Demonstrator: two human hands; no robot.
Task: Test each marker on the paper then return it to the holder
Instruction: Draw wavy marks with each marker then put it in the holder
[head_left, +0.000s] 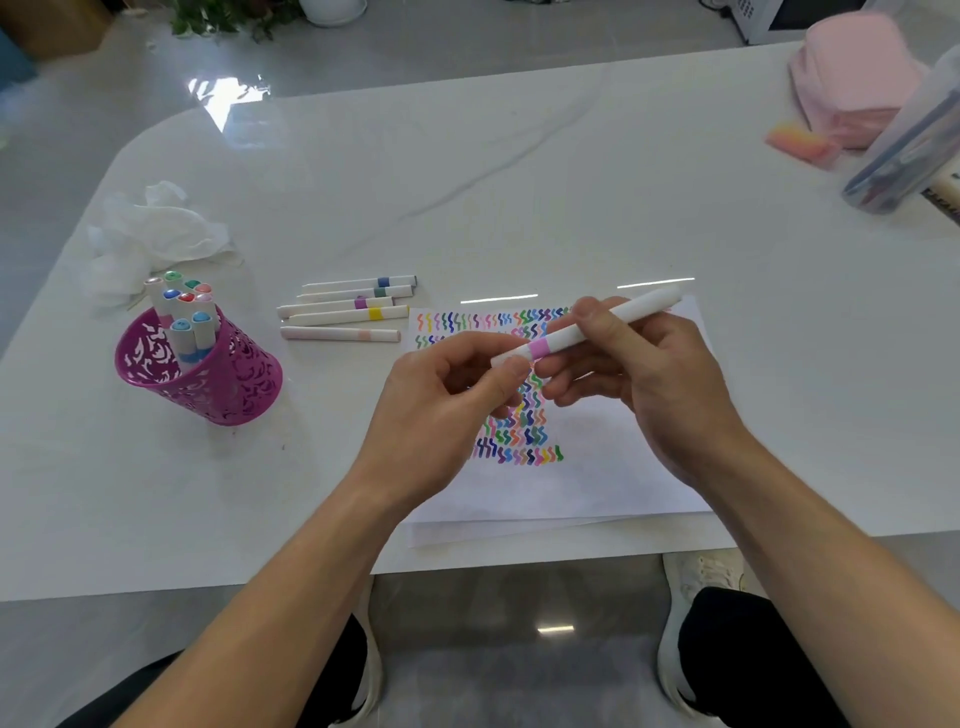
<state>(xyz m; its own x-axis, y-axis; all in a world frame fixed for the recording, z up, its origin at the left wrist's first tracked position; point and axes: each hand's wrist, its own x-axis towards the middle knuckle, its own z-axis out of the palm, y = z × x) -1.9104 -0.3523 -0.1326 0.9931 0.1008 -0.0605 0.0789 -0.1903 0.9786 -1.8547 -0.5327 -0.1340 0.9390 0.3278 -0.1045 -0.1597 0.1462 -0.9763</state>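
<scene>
A white marker with a pink band (587, 330) is held level above the paper (582, 467). My right hand (639, 374) grips its barrel. My left hand (457, 395) pinches its capped end by the pink band. The paper carries rows of coloured squiggles. A magenta cut-out holder (208, 374) stands at the left with several markers upright in it. Several more white markers (345, 309) lie flat on the table between holder and paper.
Crumpled white tissue (150, 234) lies behind the holder. At the far right are a pink cloth bundle (852, 78), an orange-pink eraser (800, 143) and a clear tube of pens (904, 150). The white table's front edge (208, 587) runs above my knees.
</scene>
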